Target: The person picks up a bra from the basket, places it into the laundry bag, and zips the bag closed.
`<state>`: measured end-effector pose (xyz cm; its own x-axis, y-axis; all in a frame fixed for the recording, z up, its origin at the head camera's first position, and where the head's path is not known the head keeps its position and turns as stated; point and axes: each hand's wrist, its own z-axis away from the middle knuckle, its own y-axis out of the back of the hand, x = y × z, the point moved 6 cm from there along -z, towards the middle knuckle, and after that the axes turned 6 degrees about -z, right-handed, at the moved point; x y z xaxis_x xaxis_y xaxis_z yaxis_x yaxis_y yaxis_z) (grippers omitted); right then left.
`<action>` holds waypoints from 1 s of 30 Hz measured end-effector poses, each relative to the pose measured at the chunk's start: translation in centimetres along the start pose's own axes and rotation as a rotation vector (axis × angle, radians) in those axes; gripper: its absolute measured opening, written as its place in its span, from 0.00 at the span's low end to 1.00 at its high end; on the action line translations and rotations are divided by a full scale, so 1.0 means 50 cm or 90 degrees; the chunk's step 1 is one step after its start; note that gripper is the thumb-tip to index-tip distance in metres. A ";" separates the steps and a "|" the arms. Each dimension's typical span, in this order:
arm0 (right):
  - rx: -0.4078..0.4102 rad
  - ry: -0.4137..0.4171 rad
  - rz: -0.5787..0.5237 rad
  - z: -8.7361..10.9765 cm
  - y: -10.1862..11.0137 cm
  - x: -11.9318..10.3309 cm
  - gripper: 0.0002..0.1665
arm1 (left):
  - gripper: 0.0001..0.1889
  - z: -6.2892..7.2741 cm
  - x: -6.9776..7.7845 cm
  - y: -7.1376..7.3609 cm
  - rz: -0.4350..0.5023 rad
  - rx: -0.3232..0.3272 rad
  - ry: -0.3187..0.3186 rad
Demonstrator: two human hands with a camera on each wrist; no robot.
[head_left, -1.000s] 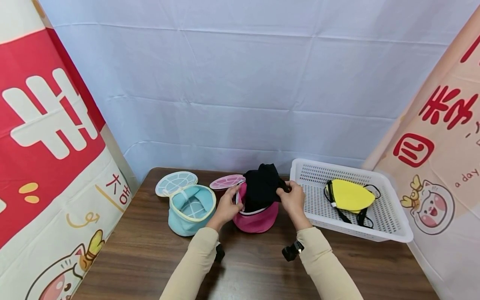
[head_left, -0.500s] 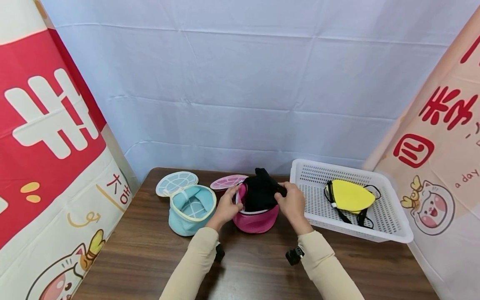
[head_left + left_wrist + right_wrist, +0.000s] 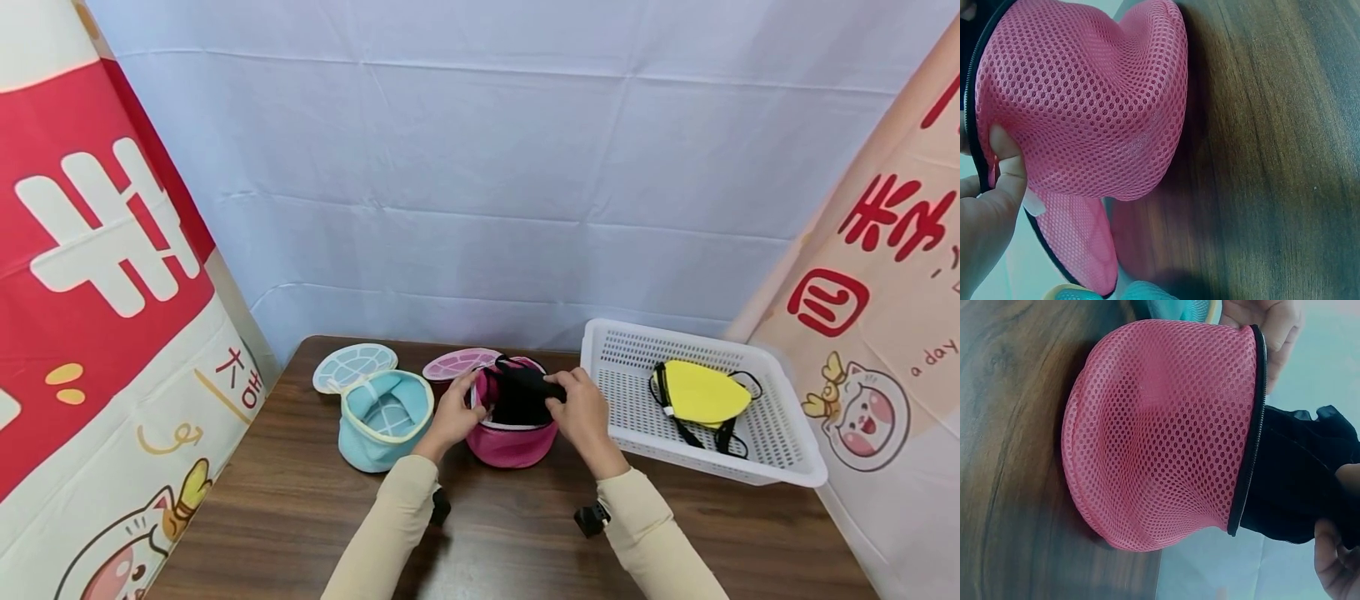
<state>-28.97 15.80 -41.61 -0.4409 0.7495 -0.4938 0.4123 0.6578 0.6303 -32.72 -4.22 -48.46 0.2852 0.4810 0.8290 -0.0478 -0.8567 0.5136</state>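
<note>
A pink mesh laundry bag (image 3: 512, 450) with a zipped rim stands on the table, its round lid (image 3: 459, 364) folded back to the left. My left hand (image 3: 450, 422) pinches the left side of its rim; in the left wrist view the thumb (image 3: 1007, 150) presses the mesh beside the black zip. A black cloth garment (image 3: 521, 398) is partly inside the bag. At the right of the opening, my right hand (image 3: 582, 415) pinches the garment's upper end. From the right wrist view, the black cloth (image 3: 1297, 481) sticks out past the rim; its lower part is hidden by the mesh.
A light-blue mesh laundry bag (image 3: 375, 450) stands unzipped on the left, its lid (image 3: 354, 367) folded back. To the right, a white plastic basket (image 3: 622, 442) holds a yellow garment (image 3: 701, 392) with black straps. A pale cloth backdrop (image 3: 465, 167) rises behind the table (image 3: 495, 542).
My right hand has brought the black garment lower into the pink bag, so less of it stands above the rim. My left hand has stayed at the rim.
</note>
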 end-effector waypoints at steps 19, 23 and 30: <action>-0.048 0.114 0.109 -0.004 -0.054 -0.032 0.21 | 0.37 0.003 0.004 -0.011 -0.007 -0.031 -0.001; -0.111 0.085 0.119 -0.005 -0.074 -0.032 0.21 | 0.37 0.003 0.006 -0.013 -0.011 -0.033 -0.001; -0.167 0.064 0.130 -0.005 -0.090 -0.034 0.20 | 0.37 0.007 0.009 -0.014 0.008 -0.032 0.002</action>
<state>-30.27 11.53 -43.45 -0.4524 0.8440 -0.2880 0.2869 0.4435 0.8491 -32.22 -3.44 -48.52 0.2820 0.4701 0.8363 -0.1001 -0.8525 0.5130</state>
